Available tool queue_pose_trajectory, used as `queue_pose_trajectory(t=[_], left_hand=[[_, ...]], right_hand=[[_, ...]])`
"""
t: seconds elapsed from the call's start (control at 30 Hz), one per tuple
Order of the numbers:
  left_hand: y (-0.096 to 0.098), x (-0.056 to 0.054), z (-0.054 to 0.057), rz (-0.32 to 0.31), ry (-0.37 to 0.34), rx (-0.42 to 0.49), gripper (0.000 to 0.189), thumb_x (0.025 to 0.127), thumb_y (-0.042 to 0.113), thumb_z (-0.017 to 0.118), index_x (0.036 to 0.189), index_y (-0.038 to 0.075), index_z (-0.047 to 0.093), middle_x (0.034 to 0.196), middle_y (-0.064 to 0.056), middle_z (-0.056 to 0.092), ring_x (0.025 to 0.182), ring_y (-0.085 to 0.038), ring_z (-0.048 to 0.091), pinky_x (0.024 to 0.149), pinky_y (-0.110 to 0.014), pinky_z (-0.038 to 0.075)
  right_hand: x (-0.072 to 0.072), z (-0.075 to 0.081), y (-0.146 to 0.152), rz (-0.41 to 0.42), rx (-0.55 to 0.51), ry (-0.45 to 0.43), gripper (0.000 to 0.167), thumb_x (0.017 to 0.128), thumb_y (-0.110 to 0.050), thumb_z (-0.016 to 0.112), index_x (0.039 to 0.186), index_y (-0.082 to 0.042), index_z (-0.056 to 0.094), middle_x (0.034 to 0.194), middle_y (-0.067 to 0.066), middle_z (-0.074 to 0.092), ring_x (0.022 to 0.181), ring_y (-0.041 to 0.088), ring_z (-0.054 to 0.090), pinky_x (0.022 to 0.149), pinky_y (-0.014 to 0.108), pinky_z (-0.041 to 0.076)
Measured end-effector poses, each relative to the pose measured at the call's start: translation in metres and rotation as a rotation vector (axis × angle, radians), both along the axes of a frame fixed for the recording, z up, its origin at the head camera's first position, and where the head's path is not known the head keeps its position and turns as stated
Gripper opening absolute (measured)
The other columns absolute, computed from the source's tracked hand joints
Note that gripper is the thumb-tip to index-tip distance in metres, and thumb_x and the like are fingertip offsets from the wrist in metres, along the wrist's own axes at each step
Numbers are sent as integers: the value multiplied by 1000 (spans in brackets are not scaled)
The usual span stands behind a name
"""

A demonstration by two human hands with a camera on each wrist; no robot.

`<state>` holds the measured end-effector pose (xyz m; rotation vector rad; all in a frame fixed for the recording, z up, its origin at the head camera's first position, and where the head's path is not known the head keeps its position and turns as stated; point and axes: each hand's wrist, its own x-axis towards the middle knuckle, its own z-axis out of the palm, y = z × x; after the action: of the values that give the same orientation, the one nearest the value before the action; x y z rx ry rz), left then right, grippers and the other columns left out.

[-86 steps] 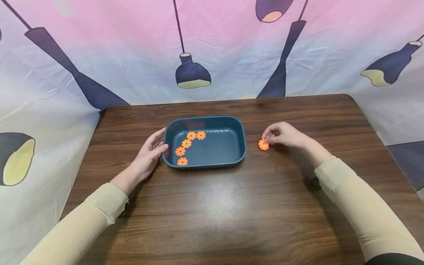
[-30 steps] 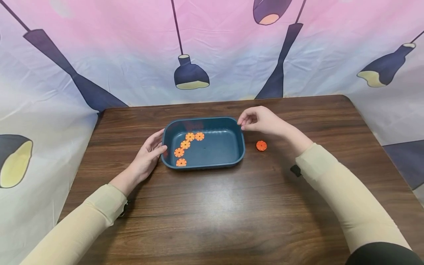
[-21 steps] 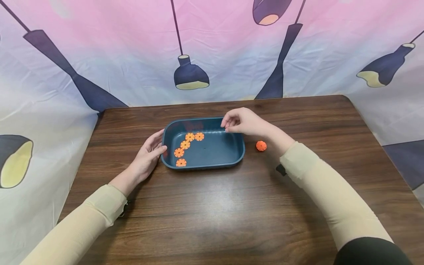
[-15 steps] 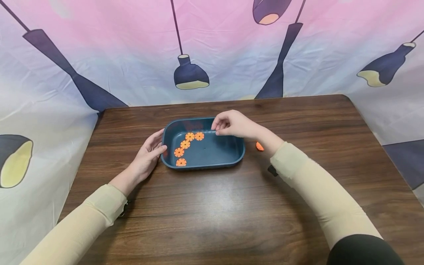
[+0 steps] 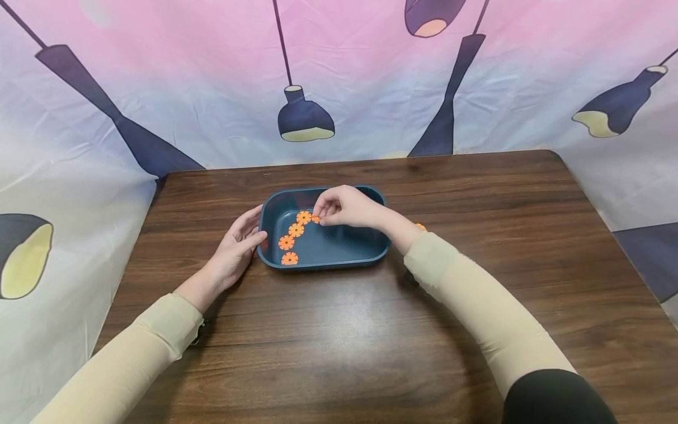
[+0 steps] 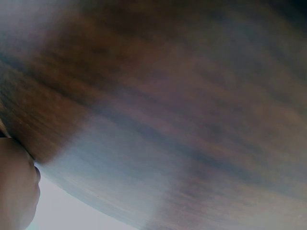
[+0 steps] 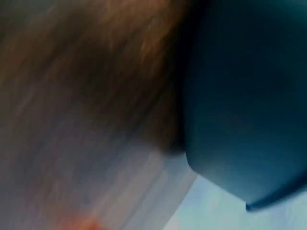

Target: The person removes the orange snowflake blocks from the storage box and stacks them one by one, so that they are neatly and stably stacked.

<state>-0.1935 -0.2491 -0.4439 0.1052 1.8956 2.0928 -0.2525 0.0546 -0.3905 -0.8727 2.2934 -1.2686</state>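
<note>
Orange, notched, plastic-looking disc: inside dark-blue, rounded rectangular plastic bin; right hand curled at it, cannot tell whether pinching. Left hand grips bin's end. Disc probably light, stiff; best taken by edges.

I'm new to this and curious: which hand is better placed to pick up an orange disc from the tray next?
Probably the right hand: its fingertips are at an orange disc inside the blue tray, while the left hand grips the tray's left end.

Orange notched discs lie in a bent row inside the blue tray, another disc outside.
</note>
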Motion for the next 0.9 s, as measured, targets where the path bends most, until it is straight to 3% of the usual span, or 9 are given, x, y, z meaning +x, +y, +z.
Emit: queue_pose_trajectory(t=[0.6,0.9], left_hand=[[1,0,-1,3,3,16,58,110,6,56,163,20,38,146,14,50,137,-4,45,108,-13,43],[2,-1,-2,2,6,26,57,110,6,55,162,20,40,147,13,50,137,-4,46,108,-14,43]], right_hand=[[9,-14,-43,69,30,-23,19,94,2,77,113,2,75,105,14,75,89,17,68,83,20,58],[14,-18,-59,153,54,-31,20,94,4,76,113,3,74,108,15,76,91,17,72,84,20,59]])
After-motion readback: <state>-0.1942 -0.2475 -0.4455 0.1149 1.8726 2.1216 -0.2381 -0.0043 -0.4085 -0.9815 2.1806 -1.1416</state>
